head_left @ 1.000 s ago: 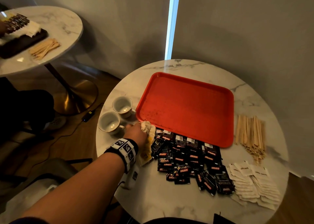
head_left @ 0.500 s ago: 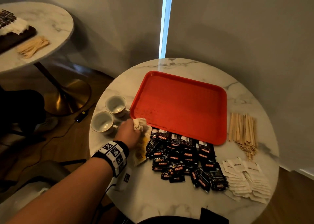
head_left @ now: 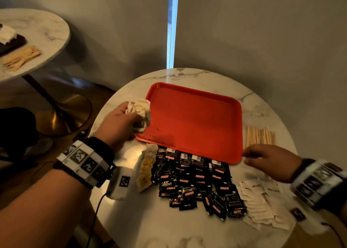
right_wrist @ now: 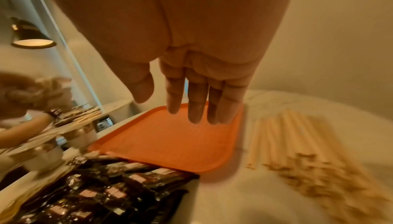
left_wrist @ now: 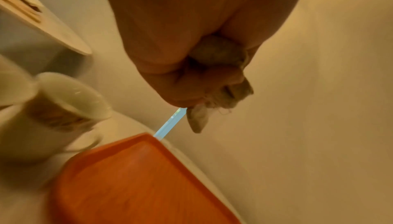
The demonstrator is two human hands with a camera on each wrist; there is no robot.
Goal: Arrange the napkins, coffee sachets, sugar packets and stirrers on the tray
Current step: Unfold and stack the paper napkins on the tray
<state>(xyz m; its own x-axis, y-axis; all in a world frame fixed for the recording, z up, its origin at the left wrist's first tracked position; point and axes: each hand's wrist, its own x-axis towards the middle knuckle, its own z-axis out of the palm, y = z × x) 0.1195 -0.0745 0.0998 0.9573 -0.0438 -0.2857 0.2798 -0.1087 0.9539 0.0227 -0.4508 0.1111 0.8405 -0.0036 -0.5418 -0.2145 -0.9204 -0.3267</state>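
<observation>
The red tray lies on the round marble table. At the tray's left edge the left hand is raised, fingers curled tight round a crumpled napkin. The right hand hovers by the tray's near right corner, fingers straight and loose, holding nothing. Black coffee sachets lie just before the tray, white sugar packets and wooden stirrers to its right.

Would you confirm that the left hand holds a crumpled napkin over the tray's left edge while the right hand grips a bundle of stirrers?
Not quite: the head view shows the right hand open and empty, beside the stirrers.
</observation>
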